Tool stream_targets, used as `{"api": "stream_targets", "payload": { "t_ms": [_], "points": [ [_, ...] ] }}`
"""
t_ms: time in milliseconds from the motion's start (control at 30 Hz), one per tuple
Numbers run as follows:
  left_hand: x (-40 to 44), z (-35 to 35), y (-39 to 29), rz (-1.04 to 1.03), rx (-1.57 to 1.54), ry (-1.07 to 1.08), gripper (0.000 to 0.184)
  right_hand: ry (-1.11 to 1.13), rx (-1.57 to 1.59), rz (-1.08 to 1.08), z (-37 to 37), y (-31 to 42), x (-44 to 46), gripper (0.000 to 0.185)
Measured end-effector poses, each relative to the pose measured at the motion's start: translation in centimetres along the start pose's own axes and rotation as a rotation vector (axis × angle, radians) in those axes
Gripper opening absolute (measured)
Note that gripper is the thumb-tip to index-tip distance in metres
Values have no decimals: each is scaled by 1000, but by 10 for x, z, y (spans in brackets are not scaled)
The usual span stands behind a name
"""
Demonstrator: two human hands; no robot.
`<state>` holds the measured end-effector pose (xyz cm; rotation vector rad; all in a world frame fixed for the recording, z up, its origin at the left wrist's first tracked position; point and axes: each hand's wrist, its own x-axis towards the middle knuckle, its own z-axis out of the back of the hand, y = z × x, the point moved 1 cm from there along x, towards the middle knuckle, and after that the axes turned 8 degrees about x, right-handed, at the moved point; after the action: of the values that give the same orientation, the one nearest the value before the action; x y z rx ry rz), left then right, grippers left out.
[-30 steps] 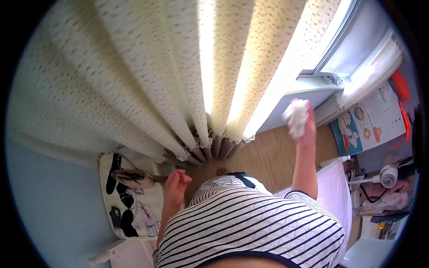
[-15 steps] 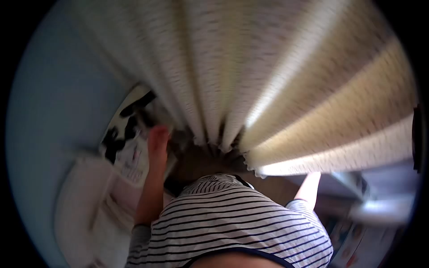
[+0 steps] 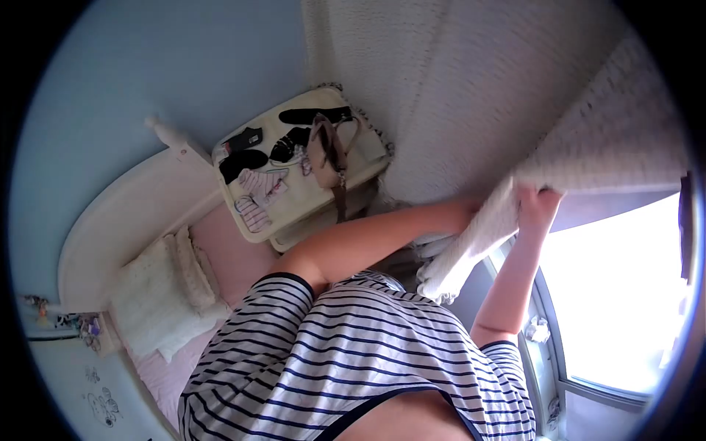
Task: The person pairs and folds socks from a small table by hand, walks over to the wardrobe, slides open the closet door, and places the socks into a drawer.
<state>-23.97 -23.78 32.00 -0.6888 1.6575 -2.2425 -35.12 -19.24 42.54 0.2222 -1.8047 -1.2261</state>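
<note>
In the head view, I have the right hand [image 3: 540,204] with its fingers curled in around the edge of the curtain [image 3: 474,117]. My left arm [image 3: 379,234] crosses in front of the body and runs in behind the same cloth, so the left hand is hidden; I cannot tell whether it is spread or pinching. The curtain hangs beyond both hands, and one fold slants down between the two forearms to a ruffled hem [image 3: 439,289].

Just beyond the right hand, outward, is the window [image 3: 618,294], glaring white; a crumpled white thing [image 3: 538,329] lies by its frame, nearer me than that hand. Well off to the left of the hands, the table [image 3: 294,197] carries a bag [image 3: 323,151] and socks [image 3: 261,184], with the bed [image 3: 229,250] nearer me.

For good handling, I'd judge the fold should stay slack between the hands, the grip firm but not yanking, and the hem clear of the window frame.
</note>
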Motion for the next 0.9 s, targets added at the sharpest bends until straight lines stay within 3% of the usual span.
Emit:
{"api": "stream_targets", "payload": {
  "t_ms": [33,133,200,300,400,500,533,633,700,767,900],
  "points": [
    [-2,5,5,-150,-22,-85,44,11,-1,58,-31,14,12,68],
    [-38,66,15,149,-118,-139,44,-2,-62,221,-109,26,54,39],
    [-88,101,38,99,-50,-297,40,-22,-155,276,-149,8,91,29],
    [-169,159,87,214,-354,-341,30,-42,-245,411,-222,-13,129,29],
    [-246,203,102,404,-425,-508,25,154,-194,548,-293,-46,153,32],
    [-313,231,123,522,-320,-556,24,134,554,-76,-364,-51,160,36],
    [-329,236,124,509,-438,-627,23,128,793,-302,-388,-56,160,38],
    [-367,261,131,515,-449,-724,22,357,292,-31,-427,-130,218,46],
    [-388,270,137,504,-370,-753,21,382,289,-105,-447,-124,207,48],
    [-397,281,139,450,-398,-786,20,313,536,-372,-457,-105,192,48],
    [-395,296,132,465,-384,-738,24,290,520,-132,-434,-136,193,54]
  ]
}}
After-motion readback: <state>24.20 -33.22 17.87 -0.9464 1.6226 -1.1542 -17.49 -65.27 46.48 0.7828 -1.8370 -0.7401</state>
